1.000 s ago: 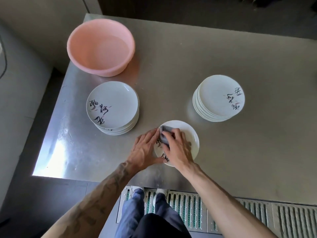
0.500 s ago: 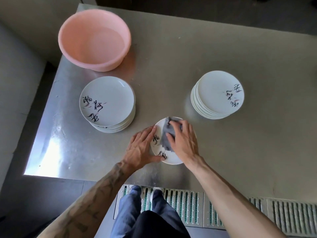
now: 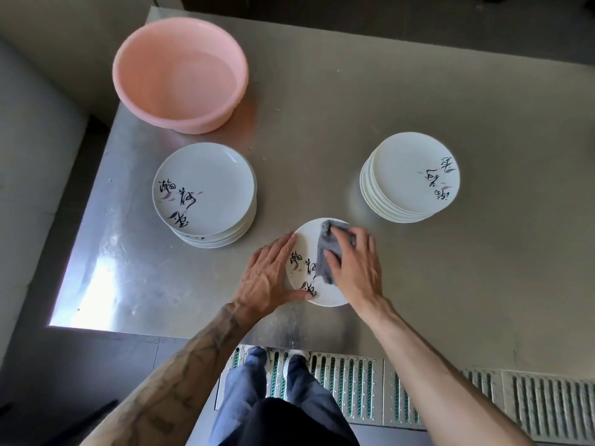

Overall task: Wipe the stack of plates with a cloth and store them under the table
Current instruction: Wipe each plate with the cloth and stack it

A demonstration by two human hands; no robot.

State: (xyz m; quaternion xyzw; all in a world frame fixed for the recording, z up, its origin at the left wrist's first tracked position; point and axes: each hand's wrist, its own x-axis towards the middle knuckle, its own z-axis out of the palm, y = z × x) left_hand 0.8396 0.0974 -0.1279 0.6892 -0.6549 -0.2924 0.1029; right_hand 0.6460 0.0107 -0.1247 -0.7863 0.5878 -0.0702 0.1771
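Head view: right hand (image 3: 355,265) flat, pressing cloth (image 3: 326,252) onto near plate (image 3: 308,241); left hand (image 3: 269,275) flat, fingers (image 3: 283,249) together, against plate's left rim.

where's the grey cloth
In the head view the grey cloth lies on the single plate at the near edge of the table, under the right hand.

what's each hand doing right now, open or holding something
Left hand: open, straight fingers steadying the single plate by its rim.
Right hand: open, flat fingers pressing the grey cloth onto that plate.
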